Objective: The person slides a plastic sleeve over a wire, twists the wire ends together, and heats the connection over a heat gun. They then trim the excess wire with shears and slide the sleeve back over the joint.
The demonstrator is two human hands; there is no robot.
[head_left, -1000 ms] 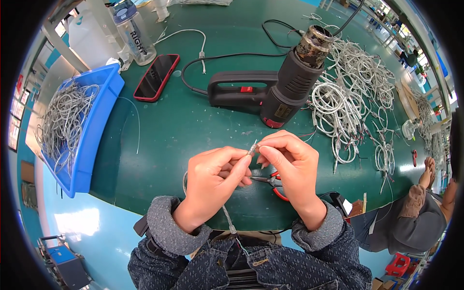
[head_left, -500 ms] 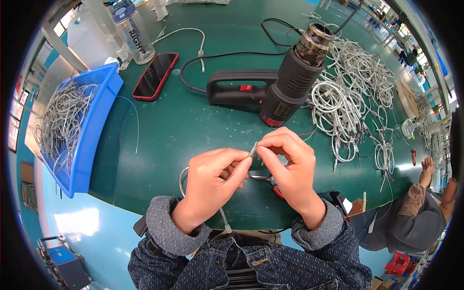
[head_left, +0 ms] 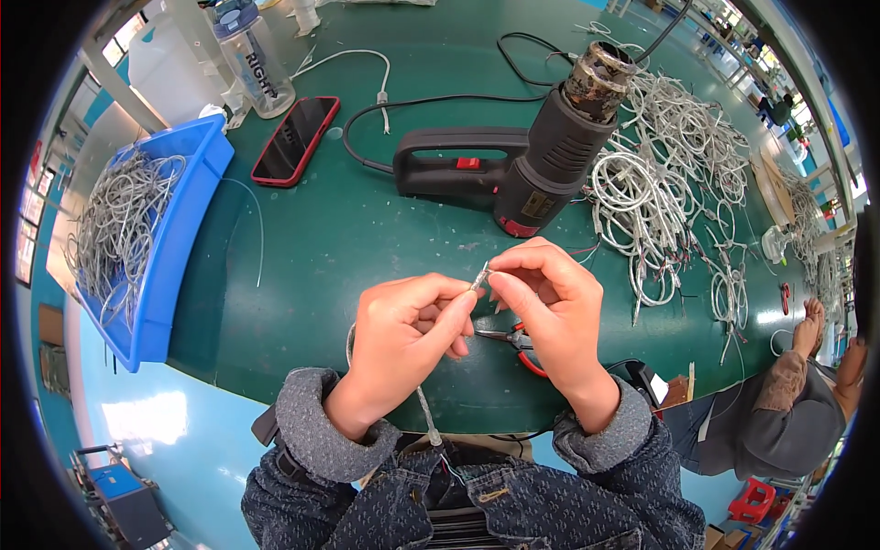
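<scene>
A grey cable (head_left: 428,417) with a clear sheath runs behind my left hand (head_left: 394,344) and down to a connector close to my jacket. My left thumb and forefinger pinch it near its stripped, silvery end (head_left: 479,278), which points up and away from me. At that tip, my right hand (head_left: 559,307) pinches what look like fine strands, too small to make out fully. Just below the right hand lie cutters (head_left: 521,344) with red handles, partly covered by it.
A black heat gun (head_left: 541,174) lies beyond my hands, beside heaped coiled cables (head_left: 642,215) on the right. A red-cased phone (head_left: 295,142), a water bottle (head_left: 255,69) and a blue bin (head_left: 188,247) of cables are at left. Another person (head_left: 788,412) sits at far right.
Both hands keep their pinch on the cable end. My right hand has shifted slightly right, its fingertips still at the tip, and more of the cutters shows.
</scene>
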